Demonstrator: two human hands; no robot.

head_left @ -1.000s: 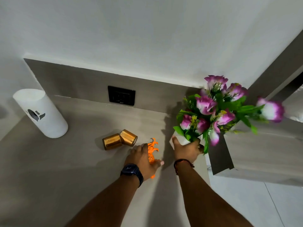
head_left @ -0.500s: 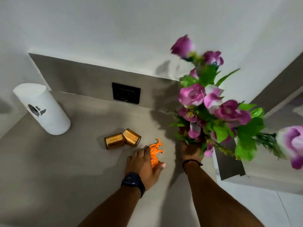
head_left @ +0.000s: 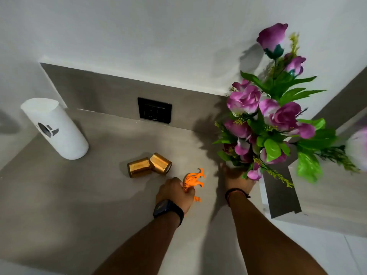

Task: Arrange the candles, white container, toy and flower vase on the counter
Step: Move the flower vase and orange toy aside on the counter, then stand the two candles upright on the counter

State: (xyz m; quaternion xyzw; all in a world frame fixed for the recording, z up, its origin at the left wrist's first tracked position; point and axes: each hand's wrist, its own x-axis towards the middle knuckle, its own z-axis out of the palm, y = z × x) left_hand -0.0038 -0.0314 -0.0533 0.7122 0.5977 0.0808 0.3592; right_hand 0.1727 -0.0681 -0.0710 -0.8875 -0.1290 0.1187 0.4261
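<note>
My left hand (head_left: 174, 193) is closed around an orange toy animal (head_left: 193, 179) at the middle of the grey counter (head_left: 59, 195). My right hand (head_left: 237, 178) grips the flower vase, whose body is hidden under purple flowers and green leaves (head_left: 266, 124); the bouquet stands upright at the counter's right end. Two gold candles (head_left: 149, 165) lie on their sides, touching, just left of the toy. A white cylindrical container (head_left: 54, 129) with a dark mark stands at the far left.
A black socket plate (head_left: 155, 110) sits in the grey backsplash behind the candles. The counter ends at the right, where a grey-edged cabinet panel (head_left: 282, 195) drops to a white floor. White wall rises behind.
The vase has been raised from a tilt to upright, its flowers now standing high near the wall. My left hand has curled from flat on the counter to a grip around the toy.
</note>
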